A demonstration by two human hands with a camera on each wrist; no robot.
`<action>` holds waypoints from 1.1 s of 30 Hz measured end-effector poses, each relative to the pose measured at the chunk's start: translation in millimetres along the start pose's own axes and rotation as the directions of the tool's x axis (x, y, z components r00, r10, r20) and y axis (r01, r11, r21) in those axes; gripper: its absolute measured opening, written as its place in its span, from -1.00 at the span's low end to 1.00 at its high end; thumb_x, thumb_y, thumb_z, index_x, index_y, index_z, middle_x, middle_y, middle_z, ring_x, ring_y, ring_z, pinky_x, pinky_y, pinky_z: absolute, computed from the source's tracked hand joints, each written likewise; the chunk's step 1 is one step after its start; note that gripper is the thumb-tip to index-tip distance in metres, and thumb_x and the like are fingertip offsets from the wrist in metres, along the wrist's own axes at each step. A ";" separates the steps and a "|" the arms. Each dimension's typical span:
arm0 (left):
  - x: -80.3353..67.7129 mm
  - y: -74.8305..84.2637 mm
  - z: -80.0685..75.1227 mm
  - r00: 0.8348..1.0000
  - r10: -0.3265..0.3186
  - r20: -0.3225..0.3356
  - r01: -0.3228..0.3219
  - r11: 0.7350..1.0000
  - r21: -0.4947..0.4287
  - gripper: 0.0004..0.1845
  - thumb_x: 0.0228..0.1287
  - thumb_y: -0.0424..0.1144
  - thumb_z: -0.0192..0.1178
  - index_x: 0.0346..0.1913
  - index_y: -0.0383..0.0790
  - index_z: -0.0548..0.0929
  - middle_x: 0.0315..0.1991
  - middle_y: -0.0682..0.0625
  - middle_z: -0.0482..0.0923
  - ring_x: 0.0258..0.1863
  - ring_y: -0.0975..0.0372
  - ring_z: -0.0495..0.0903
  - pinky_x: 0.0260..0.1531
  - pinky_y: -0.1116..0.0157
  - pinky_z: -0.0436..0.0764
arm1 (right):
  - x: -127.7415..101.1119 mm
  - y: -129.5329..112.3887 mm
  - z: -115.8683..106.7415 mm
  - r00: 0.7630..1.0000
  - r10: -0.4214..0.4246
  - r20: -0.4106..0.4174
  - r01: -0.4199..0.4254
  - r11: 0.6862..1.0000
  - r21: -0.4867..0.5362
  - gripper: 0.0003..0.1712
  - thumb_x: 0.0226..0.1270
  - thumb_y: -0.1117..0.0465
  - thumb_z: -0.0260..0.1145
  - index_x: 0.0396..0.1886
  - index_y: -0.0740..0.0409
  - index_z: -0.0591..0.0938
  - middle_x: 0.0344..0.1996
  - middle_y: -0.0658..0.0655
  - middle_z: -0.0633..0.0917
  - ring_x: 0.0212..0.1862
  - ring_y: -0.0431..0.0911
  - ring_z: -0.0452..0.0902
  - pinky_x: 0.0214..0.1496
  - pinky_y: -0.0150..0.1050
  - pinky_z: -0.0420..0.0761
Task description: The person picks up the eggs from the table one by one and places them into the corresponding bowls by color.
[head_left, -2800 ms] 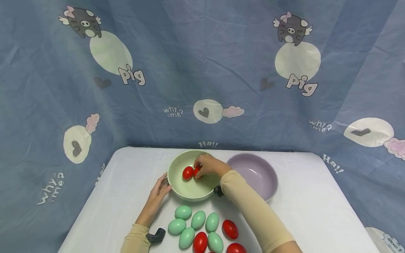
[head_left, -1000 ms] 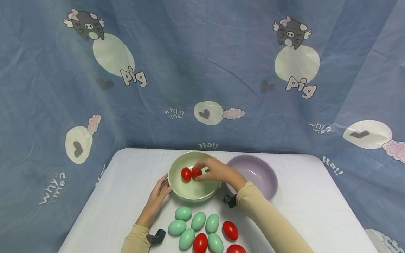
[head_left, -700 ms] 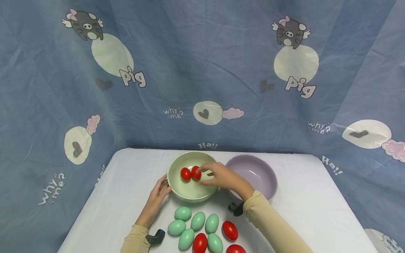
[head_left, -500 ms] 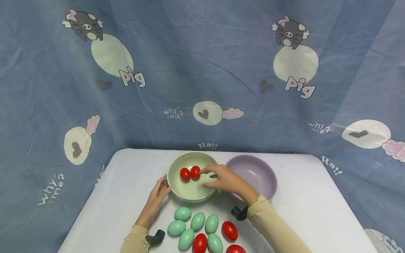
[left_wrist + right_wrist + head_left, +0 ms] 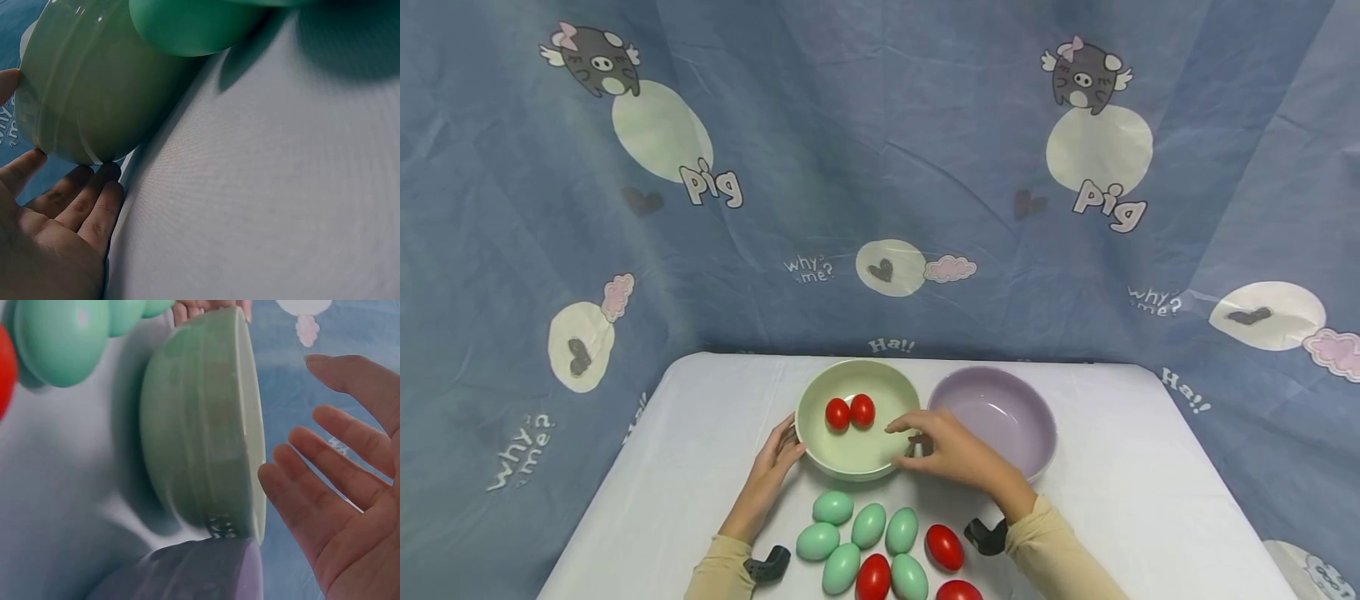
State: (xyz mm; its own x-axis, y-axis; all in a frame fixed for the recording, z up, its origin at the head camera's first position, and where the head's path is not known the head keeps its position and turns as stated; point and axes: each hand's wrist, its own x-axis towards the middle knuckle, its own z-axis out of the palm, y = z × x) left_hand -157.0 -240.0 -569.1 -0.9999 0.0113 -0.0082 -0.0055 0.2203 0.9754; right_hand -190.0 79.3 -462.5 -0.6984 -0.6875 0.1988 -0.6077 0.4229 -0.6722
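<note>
Two red eggs (image 5: 838, 414) lie together inside the light green bowl (image 5: 880, 383). My left hand (image 5: 772, 462) rests against the left side of this bowl, fingertips on its outer wall (image 5: 94, 94) in the left wrist view. My right hand (image 5: 958, 450) hovers above the bowl's right rim, thumb and fingers spread with nothing between them. In the right wrist view its fingers (image 5: 306, 494) overlap the rim of the green bowl (image 5: 194, 419). Right beside stands a purple bowl (image 5: 1000, 417) with nothing in it, partly behind the right hand.
Several mint green eggs (image 5: 868, 525) lie in front of the green bowl on the white table (image 5: 1120, 492). Among and beside them are red eggs (image 5: 944, 547), some cut off by the lower frame edge. A blue printed cloth (image 5: 820, 167) hangs behind the table.
The right hand has let go of a red egg, leaving it beside the other in the green bowl, and has drawn back right and toward the person. The left hand stays put.
</note>
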 end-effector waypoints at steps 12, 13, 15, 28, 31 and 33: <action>0.5 -1.9 -0.6 1.000 -0.015 -0.002 0.015 1.000 -0.006 -0.31 0.57 0.03 0.11 0.63 0.06 0.16 0.61 -0.13 0.23 0.58 -0.04 0.27 0.58 -0.03 0.23 | -30.8 4.2 7.8 0.999 -0.005 -0.039 0.006 0.999 0.034 -0.55 0.26 0.18 0.54 0.12 0.19 0.70 0.03 0.14 0.79 0.06 0.00 0.72 0.19 -0.04 0.75; 0.4 -2.0 -0.9 1.000 -0.011 0.000 0.011 1.000 -0.007 -0.32 0.58 0.03 0.10 0.63 0.05 0.16 0.61 -0.14 0.23 0.58 -0.05 0.27 0.58 -0.04 0.23 | -33.6 4.2 8.5 0.999 0.000 -0.041 0.002 0.999 0.044 -0.55 0.26 0.18 0.54 0.12 0.20 0.70 0.03 0.14 0.79 0.07 -0.03 0.72 0.20 -0.04 0.74; 0.2 -2.3 -1.1 1.000 -0.007 -0.001 0.007 1.000 -0.008 -0.32 0.58 0.03 0.10 0.63 0.05 0.16 0.60 -0.14 0.23 0.58 -0.06 0.27 0.58 -0.06 0.23 | -38.7 3.9 10.2 0.999 0.002 -0.046 0.001 0.999 0.052 -0.54 0.26 0.17 0.55 0.13 0.19 0.70 0.04 0.13 0.79 0.08 -0.09 0.71 0.20 -0.05 0.74; 0.1 -0.8 -0.9 1.000 0.000 0.000 0.000 1.000 -0.004 -0.32 0.58 0.02 0.09 0.63 0.03 0.16 0.60 -0.15 0.24 0.58 -0.06 0.27 0.58 -0.05 0.23 | -75.0 0.6 22.0 0.998 0.066 -0.025 -0.062 0.991 0.121 -0.53 0.23 0.21 0.56 0.15 0.04 0.68 0.08 0.14 0.76 0.14 0.04 0.69 0.19 -0.23 0.76; -0.5 -0.3 -0.8 1.000 0.001 0.001 -0.001 1.000 -0.004 -0.33 0.59 0.01 0.09 0.63 0.03 0.16 0.60 -0.16 0.24 0.58 -0.07 0.27 0.58 -0.07 0.23 | -83.2 2.2 25.7 0.997 0.082 -0.018 -0.079 0.988 0.134 -0.52 0.24 0.24 0.54 0.16 0.11 0.67 0.08 0.16 0.76 0.14 0.10 0.68 0.17 -0.20 0.77; -0.8 -0.3 -0.9 1.000 0.001 0.002 -0.001 1.000 -0.003 -0.33 0.59 0.01 0.09 0.63 0.02 0.16 0.60 -0.17 0.23 0.58 -0.07 0.27 0.58 -0.07 0.22 | -88.3 3.8 28.4 0.996 0.092 -0.011 -0.089 0.987 0.137 -0.51 0.24 0.25 0.54 0.17 0.15 0.67 0.08 0.16 0.76 0.14 0.11 0.68 0.16 -0.20 0.77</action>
State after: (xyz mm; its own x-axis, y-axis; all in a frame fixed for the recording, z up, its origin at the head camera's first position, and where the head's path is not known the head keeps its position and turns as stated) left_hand -156.2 -240.9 -569.2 -0.9999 0.0132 -0.0077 -0.0046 0.2169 0.9762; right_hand -119.9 124.8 -502.9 -0.7551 -0.6396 0.1440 -0.4855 0.3980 -0.7784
